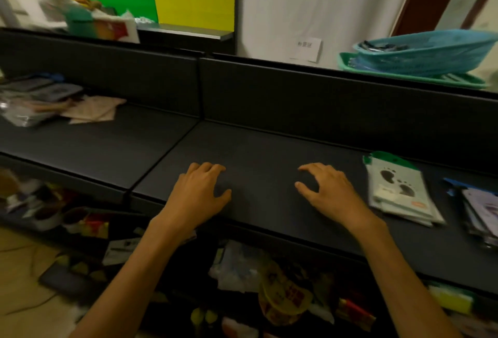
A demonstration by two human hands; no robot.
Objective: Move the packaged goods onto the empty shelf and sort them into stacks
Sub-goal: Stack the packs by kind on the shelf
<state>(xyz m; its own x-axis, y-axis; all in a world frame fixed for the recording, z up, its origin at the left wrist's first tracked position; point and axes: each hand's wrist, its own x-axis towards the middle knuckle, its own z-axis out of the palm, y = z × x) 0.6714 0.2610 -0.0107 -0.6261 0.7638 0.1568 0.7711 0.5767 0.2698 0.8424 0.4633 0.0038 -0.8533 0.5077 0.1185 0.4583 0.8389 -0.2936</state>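
Fingers of the left hand are curling loosely apart, empty, over the bare middle of the black shelf; the right hand is hovering likewise, clamping nothing. Flat insole packets are lying stacked just right of it, blue-edged packets farther right, and a loose heap of bagged goods is waiting far left. These look light, floppy and slippery, so pinching a whole stack by its long edges seems wisest. Open room lies between the hands; the shelf's near lip drops off.

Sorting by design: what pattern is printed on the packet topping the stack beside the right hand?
Dark footprints on the pale, green-topped packet, clearest in the head view.
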